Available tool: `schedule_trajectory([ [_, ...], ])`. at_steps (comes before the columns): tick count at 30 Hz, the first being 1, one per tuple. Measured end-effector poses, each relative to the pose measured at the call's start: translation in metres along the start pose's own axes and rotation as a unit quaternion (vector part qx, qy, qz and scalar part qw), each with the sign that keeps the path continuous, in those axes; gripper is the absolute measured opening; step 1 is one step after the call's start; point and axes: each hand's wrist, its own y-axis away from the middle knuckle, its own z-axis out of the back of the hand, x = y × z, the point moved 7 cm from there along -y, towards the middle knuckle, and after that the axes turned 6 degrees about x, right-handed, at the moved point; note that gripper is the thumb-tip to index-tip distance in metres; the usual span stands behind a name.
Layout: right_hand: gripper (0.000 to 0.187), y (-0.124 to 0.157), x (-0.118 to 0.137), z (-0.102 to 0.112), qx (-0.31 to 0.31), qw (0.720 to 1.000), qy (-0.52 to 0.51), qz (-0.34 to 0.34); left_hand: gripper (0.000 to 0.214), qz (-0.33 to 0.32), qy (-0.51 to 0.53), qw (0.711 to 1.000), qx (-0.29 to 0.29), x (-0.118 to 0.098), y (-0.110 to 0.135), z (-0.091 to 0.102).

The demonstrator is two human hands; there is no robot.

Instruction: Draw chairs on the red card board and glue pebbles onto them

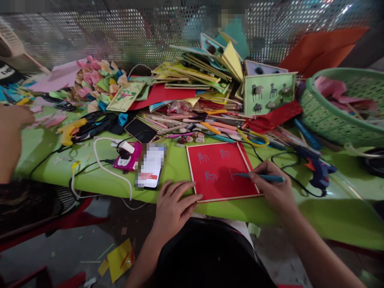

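Observation:
A red framed card (220, 172) with small silver chair drawings lies on the green table (180, 160) in front of me. My right hand (274, 188) is closed around a blue pen (261, 177), its tip touching the card's right part beside a half-drawn figure. My left hand (174, 206) lies flat with fingers spread at the card's lower left corner, fingertips touching its edge. A phone (150, 168) lies just left of my left hand.
A pile of coloured cards, sticks and pencils (198, 80) fills the back of the table. A green basket (345, 104) stands right, a blue glue gun (315, 166) near it. A yellow glue gun (70, 130) and cables lie left. Another person's arm (10, 136) rests far left.

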Motion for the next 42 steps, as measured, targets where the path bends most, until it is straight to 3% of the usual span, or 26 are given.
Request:
schedule_trajectory([
  [9,0.017,-0.001,0.007,0.003,-0.029,0.999,0.021,0.01,0.034,0.004,-0.005,1.0,0.011,0.001,0.001,-0.001],
  [42,0.02,0.001,-0.002,0.003,0.011,1.0,-0.021,-0.001,0.031,0.009,-0.001,1.0,0.016,0.001,0.001,-0.002],
])
